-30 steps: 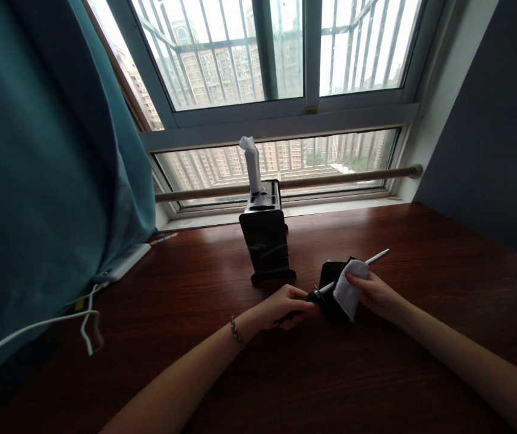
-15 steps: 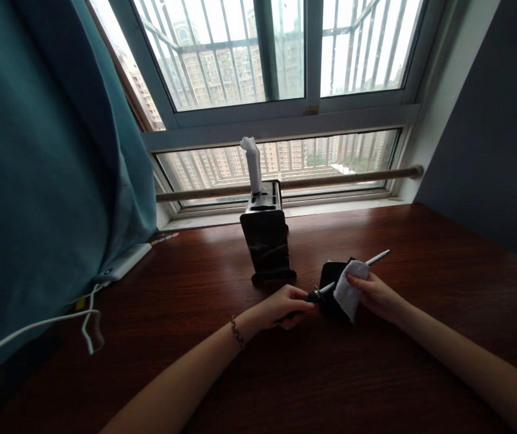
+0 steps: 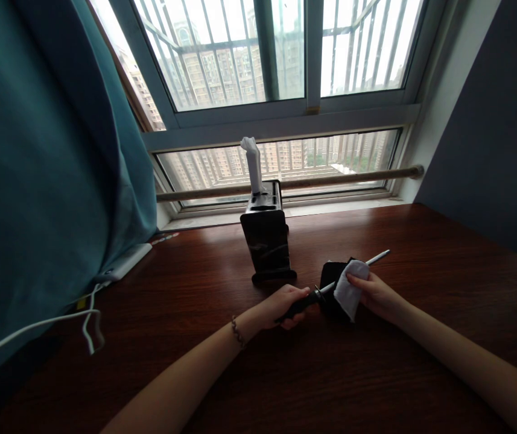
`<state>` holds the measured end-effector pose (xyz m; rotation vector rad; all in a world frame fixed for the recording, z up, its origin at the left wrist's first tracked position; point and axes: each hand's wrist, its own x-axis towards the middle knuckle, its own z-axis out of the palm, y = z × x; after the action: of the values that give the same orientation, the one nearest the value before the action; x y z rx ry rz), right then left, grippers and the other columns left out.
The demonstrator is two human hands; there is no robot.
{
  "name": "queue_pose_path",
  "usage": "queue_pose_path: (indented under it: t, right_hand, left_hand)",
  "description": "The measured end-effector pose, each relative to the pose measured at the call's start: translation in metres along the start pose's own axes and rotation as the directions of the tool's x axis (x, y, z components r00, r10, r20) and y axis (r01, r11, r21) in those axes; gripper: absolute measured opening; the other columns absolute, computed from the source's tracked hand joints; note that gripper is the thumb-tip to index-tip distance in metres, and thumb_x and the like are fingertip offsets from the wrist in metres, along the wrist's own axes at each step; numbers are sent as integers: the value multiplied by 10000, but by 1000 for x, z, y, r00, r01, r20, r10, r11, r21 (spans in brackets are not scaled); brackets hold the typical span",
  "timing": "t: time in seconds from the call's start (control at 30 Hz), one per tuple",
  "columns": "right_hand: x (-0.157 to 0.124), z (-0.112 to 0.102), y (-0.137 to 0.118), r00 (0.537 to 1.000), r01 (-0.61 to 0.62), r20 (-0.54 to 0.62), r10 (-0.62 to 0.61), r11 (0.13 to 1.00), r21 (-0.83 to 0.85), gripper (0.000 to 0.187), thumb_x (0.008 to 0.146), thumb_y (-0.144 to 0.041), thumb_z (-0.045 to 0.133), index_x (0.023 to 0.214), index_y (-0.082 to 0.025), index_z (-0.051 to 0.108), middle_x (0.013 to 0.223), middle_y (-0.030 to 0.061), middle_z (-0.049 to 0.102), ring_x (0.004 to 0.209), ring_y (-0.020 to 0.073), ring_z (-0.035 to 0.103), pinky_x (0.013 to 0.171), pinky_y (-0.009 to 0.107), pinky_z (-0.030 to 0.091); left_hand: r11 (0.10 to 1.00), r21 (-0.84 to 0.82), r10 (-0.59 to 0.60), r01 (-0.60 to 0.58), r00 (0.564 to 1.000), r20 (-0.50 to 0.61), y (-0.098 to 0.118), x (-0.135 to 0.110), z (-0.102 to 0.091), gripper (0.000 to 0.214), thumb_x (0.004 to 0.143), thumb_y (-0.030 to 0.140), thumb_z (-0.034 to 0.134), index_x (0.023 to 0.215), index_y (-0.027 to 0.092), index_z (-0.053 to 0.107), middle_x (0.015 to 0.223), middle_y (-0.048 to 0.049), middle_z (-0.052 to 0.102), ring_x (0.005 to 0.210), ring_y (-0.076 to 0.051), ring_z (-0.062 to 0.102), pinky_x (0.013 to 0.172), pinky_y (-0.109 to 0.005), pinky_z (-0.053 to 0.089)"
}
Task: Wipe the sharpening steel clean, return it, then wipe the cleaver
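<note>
My left hand [image 3: 280,308] is closed round the black handle of a sharpening steel [image 3: 376,258], whose thin metal rod slants up to the right above the table. My right hand [image 3: 373,292] pinches a white cloth [image 3: 347,293] wrapped over the middle of the rod. Under the cloth lies a dark flat object [image 3: 330,283] on the wooden table [image 3: 376,374]; I cannot make out what it is. A bracelet sits on my left wrist.
A black knife block [image 3: 266,240] stands behind my hands, with a white cloth-wrapped thing [image 3: 253,163] sticking out of its top. A teal curtain [image 3: 36,169] hangs at the left, with a white power strip [image 3: 122,263] and a cable below it. The window sill runs along the back.
My left hand has shifted its grip slightly back along the handle, so more of the handle shows. The right hand and the cloth have hardly moved.
</note>
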<state>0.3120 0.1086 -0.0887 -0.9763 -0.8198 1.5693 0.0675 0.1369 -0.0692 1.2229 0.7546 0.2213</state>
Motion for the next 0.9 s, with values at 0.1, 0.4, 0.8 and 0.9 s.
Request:
queue_pose_path:
  t: [0.1, 0.4, 0.8, 0.9]
  right_hand:
    - [0, -1, 0, 1000, -6, 6, 6, 1000, 3, 283, 634, -318, 784, 821, -178, 624, 813, 45, 676, 758, 209, 640, 740, 332, 506]
    - [0, 0, 0, 1000, 7, -1, -7, 1000, -5, 293, 620, -325, 790, 813, -177, 628, 806, 47, 677, 765, 219, 642, 761, 349, 503]
    - [0, 0, 4, 1000, 3, 12, -2, 998, -64, 317, 535, -273, 840, 787, -175, 674, 796, 38, 688, 746, 196, 636, 769, 334, 481]
    - [-1, 1, 4, 1000, 11, 9, -10, 996, -87, 331, 529, -283, 842, 792, -172, 674, 794, 49, 686, 743, 211, 636, 768, 352, 479]
  left_hand:
    - [1000, -3, -8, 8, 1000, 5, 1, 0, 1, 449, 782, 599, 515, 771, 152, 477, 447, 57, 427, 292, -54, 318, 295, -167, 185]
    - [1000, 3, 4, -4, 1000, 13, 2, -2, 1, 455, 780, 604, 515, 786, 150, 489, 455, 59, 430, 298, -46, 316, 307, -165, 184]
    - [994, 103, 33, -33, 999, 8, 1, -2, 4, 480, 761, 642, 500, 759, 164, 452, 473, 60, 435, 296, -54, 342, 288, -161, 203]
    - [993, 116, 36, -36, 999, 7, 0, -2, 3, 480, 770, 642, 491, 749, 164, 449, 469, 56, 443, 295, -57, 356, 286, -161, 218]
